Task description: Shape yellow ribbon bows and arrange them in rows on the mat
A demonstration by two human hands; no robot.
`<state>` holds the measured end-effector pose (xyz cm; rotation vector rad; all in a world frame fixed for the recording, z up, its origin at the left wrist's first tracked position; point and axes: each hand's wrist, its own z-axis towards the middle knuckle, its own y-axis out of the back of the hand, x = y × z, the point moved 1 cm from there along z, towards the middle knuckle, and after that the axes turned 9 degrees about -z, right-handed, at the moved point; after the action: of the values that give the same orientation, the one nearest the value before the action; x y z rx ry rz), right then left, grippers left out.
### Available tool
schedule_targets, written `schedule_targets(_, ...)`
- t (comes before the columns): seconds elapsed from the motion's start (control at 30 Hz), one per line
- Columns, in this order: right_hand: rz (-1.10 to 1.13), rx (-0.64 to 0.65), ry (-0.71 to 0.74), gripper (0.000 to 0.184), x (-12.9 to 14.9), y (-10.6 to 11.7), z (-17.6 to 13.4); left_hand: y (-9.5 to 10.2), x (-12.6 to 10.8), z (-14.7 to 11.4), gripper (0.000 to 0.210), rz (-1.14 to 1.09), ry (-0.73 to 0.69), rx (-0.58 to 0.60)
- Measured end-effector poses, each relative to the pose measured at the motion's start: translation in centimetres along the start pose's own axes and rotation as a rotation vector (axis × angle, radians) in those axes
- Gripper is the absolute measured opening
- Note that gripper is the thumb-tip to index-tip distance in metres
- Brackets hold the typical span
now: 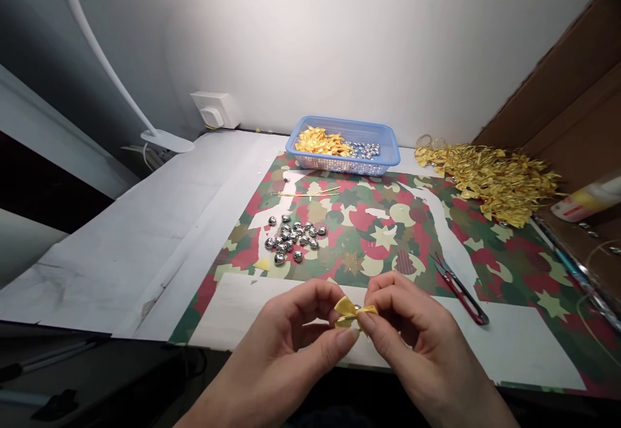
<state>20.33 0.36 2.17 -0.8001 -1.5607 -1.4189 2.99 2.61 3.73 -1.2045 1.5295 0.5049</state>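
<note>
Both hands meet over the front edge of the table, pinching one small gold ribbon bow [345,306]. My left hand [295,337] grips the bow's left side between thumb and fingers. On the other side, my right hand [412,331] pinches the bow near its knot. A bit of shiny silver, seemingly a bell [358,308], shows just behind the knot, partly hidden by fingers. Several loose silver jingle bells [291,237] lie in a cluster beyond my left hand. Thread snips [460,289] with dark red and black handles rest to the right of my right hand.
A blue basket [395,156] holding gold bows and silver bells stands by the wall. Thin gold ties [308,193] lie before it. At the back right is a heap of gold bows [499,179], near a bottle [589,198]. A white lamp [167,141] stands left.
</note>
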Motion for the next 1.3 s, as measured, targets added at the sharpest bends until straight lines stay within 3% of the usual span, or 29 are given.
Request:
schedule_targets(0.13, -0.015, -0.011, 0.025, 0.02, 0.2, 0.1, 0.1, -0.3, -0.5, 0.2, 0.018, 0.073, -0.002, -0.063)
schedule_targets(0.37, -0.032, 0.015, 0.028, 0.021, 0.6, 0.2, 0.3, -0.3, -0.9, 0.3, 0.019, 0.093, -0.013, -0.023)
schedule_targets(0.5, 0.01, -0.002, 0.035, 0.018, 0.6, 0.6, 0.3, -0.1, -0.6, 0.2, 0.021, 0.082, -0.014, -0.063)
schedule_targets(0.6, 0.091, -0.147, 0.061, 0.018, 0.5, 1.4, -0.1, 0.2, -0.3, 0.0, 0.018, 0.065, -0.002, -0.138)
schedule_targets(0.73, 0.159, -0.383, 0.127, 0.033, 1.3, 2.1, -0.6, 0.0, 0.0, 0.0, 0.02, 0.057, 0.017, -0.199)
schedule_targets(0.87, 0.198, -0.395, 0.124, 0.032, 3.0, 1.0, -0.2, -0.5, -0.1, 0.1, 0.021, 0.082, -0.036, -0.211)
schedule_targets(1.07, -0.048, -0.458, 0.365, 0.033, 3.0, -1.4, -0.3, -0.7, 0.0, -0.3, 0.024, -0.011, -0.06, -0.253)
schedule_targets(1.3, -0.245, -0.486, 0.284, 0.025, 1.3, -3.0, -2.3, -0.2, 0.6, -0.5, 0.027, -0.225, -0.008, -0.255)
